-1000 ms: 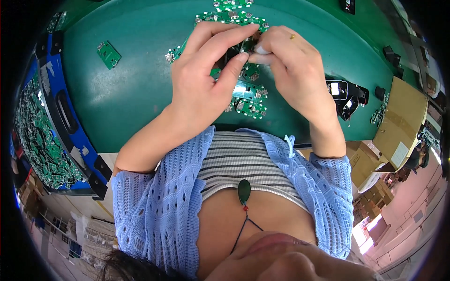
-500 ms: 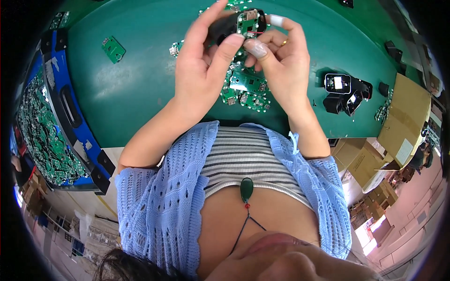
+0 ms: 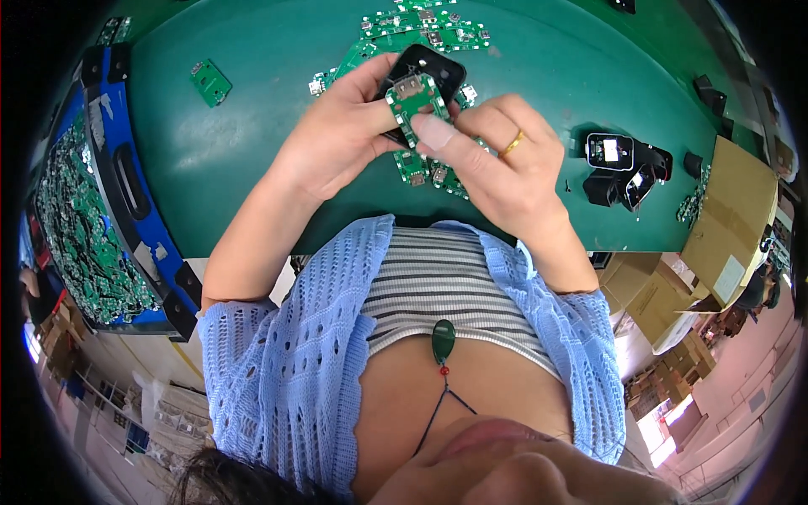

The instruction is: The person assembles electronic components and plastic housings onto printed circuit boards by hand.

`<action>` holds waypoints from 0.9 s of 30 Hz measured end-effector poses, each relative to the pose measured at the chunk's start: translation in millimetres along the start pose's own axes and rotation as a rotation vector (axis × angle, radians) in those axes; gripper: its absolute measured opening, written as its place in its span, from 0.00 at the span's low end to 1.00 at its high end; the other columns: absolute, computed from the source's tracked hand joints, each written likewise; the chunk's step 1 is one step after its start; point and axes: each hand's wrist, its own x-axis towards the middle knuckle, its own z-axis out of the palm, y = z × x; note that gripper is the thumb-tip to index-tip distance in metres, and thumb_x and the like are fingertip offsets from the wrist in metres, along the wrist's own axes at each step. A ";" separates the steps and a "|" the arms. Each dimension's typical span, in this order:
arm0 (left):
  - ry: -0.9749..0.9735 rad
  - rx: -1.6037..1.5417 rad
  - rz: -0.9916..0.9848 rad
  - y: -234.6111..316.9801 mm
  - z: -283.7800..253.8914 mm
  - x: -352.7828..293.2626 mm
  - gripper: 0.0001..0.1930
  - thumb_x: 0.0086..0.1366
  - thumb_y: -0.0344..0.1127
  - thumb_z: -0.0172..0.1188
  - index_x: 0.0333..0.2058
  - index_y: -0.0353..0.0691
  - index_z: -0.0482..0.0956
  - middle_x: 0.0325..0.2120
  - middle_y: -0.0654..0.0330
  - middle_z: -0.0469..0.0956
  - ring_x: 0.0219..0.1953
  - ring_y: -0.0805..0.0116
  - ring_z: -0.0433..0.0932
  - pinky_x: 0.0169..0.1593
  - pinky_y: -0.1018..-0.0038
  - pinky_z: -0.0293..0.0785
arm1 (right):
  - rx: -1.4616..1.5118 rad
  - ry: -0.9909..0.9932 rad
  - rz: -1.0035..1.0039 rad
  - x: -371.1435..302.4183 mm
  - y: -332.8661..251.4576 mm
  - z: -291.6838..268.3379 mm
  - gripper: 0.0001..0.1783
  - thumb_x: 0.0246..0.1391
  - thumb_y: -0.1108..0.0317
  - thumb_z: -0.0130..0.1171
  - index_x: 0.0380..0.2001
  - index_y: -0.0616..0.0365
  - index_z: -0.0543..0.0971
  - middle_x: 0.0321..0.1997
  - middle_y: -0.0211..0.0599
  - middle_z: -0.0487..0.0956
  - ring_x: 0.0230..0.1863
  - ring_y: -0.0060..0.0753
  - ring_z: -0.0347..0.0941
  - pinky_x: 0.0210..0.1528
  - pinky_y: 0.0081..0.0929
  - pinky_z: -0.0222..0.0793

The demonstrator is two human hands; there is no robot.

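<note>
1. Broadly, the green table (image 3: 252, 168) is the largest thing in view, and every place below is told against it; its near edge curves just in front of the person's body.
2. Left of the table, touching its left edge, stands a blue bin (image 3: 109, 227) filled with loose green circuit boards.
3. At the table's right end a brown cardboard box (image 3: 728, 219) lies over the edge.
4. Over the table's middle, raised off its surface, the left hand (image 3: 324, 147) has its fingers curled around a black plastic housing (image 3: 433, 67), thumb and fingers pressed on its sides.
5. Beside it, also above the table's middle, the right hand (image 3: 505, 172), with a gold ring on one finger, pinches a small green circuit board (image 3: 412, 97) between thumb and forefinger and holds it against the face of the housing.
6. On the table's right part, near the box, a cluster of black housings (image 3: 627, 168) sits together.
7. At the table's far middle a heap of green boards (image 3: 425, 25) lies, and more green boards (image 3: 425, 168) show on the surface under the hands.
8. On the table's far left a single green board (image 3: 210, 82) lies well apart from the rest.
</note>
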 end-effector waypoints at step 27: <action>0.215 0.294 0.321 -28.3 39.1 -9.4 0.26 0.71 0.44 0.40 0.61 0.36 0.50 0.53 0.58 0.64 0.54 0.70 0.66 0.52 0.68 0.70 | -0.094 0.286 0.036 8.9 18.5 15.2 0.11 0.32 0.73 0.65 0.24 0.55 0.75 0.24 0.29 0.72 0.24 0.30 0.67 0.20 0.23 0.63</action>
